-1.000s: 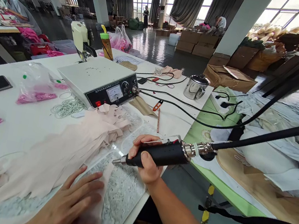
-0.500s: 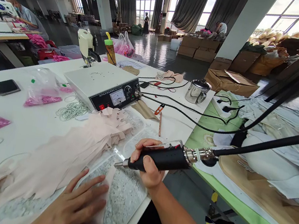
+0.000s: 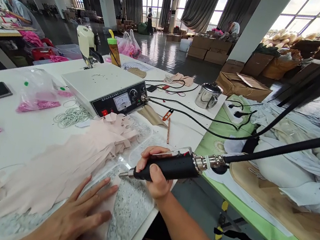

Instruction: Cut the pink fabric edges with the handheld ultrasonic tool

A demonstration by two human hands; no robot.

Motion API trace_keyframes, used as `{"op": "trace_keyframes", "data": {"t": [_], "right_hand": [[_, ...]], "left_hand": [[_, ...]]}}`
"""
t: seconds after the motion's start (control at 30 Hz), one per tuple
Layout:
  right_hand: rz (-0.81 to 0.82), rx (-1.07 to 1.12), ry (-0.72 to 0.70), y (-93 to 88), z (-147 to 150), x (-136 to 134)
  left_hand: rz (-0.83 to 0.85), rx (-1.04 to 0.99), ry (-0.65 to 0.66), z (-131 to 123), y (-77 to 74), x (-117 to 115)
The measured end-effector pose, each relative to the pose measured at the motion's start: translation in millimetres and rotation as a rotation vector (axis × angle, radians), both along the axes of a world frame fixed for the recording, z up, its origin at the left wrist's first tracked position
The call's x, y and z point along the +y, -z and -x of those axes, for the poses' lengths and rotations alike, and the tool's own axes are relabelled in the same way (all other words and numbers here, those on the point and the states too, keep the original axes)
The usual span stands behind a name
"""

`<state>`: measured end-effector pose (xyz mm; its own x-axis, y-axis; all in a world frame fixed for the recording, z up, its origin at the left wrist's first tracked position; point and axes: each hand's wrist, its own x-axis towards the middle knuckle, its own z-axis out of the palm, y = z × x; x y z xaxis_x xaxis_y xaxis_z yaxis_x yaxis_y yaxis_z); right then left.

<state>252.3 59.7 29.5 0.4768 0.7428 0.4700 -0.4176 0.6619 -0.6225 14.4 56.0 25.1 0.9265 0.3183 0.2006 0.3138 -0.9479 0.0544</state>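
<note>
The right-hand grip (image 3: 158, 179) is closed around the black handpiece (image 3: 176, 168), its fingers curled over the far side and its thumb along the near side of the barrel. The handpiece lies slantwise through this grip: its tapered metal tip (image 3: 127, 173) juts out past the fingers to the left, pointing down, while the rear of the barrel and the metal connector (image 3: 210, 161) stick out on the right. From the connector a thick black cable (image 3: 278, 149) rises to the right.

The tip is at the far end of a pale pink fabric strip (image 3: 109, 202), close to its right edge; whether it touches the cloth cannot be made out. The left-hand grip (image 3: 74, 216) is spread, palm down, clasping nothing, with fingers resting on that strip to the left of the tip. The two hands are near each other but apart.

Under the strip is a speckled grey sheet (image 3: 133, 205) at the near edge of the white desk (image 3: 22, 136). A pile of pale pink fabric pieces (image 3: 56, 168) lies left of the tip, beyond the left hand. Behind the pile stands a control box (image 3: 101, 83) with a dial and red switch.
</note>
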Motion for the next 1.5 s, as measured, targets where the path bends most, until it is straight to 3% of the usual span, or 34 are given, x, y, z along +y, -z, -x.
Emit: {"op": "trace_keyframes", "data": {"t": [0.7,0.87,0.97,1.2,1.5], "right_hand": [[0.007,0.015,0.012,3.0,0.8,-1.3],[0.006,0.013,0.016,3.4,0.9,-1.3],[0.012,0.02,0.015,2.9,1.6,-0.9],[0.029,0.027,0.002,0.2,2.4,-0.4],[0.046,0.031,0.014,-1.3,4.4,-0.2]], "left_hand": [[0.085,0.059,0.013,-0.4,-11.0,-1.2],[0.22,0.117,-0.013,-0.9,-17.2,-1.1],[0.276,0.09,-0.07,-1.9,-13.8,-5.9],[0.233,-0.003,-0.185,-7.3,-3.6,-18.5],[0.339,0.029,-0.204,-5.7,-4.0,-14.6]]}}
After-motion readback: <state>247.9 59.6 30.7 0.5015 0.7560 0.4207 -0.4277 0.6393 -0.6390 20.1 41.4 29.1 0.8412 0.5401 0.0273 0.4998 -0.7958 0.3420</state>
